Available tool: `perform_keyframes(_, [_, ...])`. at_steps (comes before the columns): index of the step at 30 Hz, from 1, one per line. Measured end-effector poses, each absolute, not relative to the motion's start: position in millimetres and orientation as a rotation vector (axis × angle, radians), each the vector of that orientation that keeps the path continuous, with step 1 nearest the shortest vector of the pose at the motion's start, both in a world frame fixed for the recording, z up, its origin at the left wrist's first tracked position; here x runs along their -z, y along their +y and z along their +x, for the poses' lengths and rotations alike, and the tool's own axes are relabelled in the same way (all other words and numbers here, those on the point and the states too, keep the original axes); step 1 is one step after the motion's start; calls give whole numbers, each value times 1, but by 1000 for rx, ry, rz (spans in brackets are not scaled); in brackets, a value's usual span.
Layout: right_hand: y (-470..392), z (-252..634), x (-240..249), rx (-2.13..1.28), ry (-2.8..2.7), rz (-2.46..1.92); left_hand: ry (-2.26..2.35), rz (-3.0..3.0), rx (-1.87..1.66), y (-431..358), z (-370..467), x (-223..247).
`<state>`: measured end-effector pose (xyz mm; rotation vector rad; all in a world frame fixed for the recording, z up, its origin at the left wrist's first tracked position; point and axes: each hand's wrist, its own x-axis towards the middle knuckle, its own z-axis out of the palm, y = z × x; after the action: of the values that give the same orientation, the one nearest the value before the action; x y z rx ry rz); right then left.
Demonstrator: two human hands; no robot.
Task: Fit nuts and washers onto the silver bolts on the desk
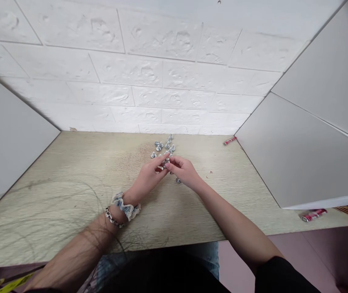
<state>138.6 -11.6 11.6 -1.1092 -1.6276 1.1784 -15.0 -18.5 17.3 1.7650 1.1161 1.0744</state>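
Note:
My left hand (151,174) and my right hand (185,171) meet over the middle of the wooden tabletop. Their fingers are closed around a small silver metal piece (165,163), which looks like a bolt and is partly covered by the fingertips. Just beyond the hands lies a loose group of silver bolts with wide round heads (167,145), several with the shank pointing up. Another bolt (178,180) rests close under my right hand. A scrunchie (128,206) and a chain bracelet (113,218) are on my left wrist.
The tabletop (79,171) ends at a white brick-patterned wall (149,69), with pale panels (308,154) on both sides. A red battery-like cylinder (230,141) lies at the back right. Another red cylinder (313,215) is near the right front edge. Blurred hair strands cross the left side.

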Motion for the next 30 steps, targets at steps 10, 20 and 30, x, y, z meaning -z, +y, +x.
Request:
perform_keyframes(10, [-16, 138, -17, -1082, -1511, -1125, 1181, 1706, -996, -17, -16, -21])
perform_keyframes(20, [-12, 141, -15, -1027, -1647, -1124, 1256, 1985, -831, -22, -13, -22])
perform_keyframes(30, [-17, 137, -15, -846, -1818, -1111, 1313, 2066, -754, -15, -16, -15])
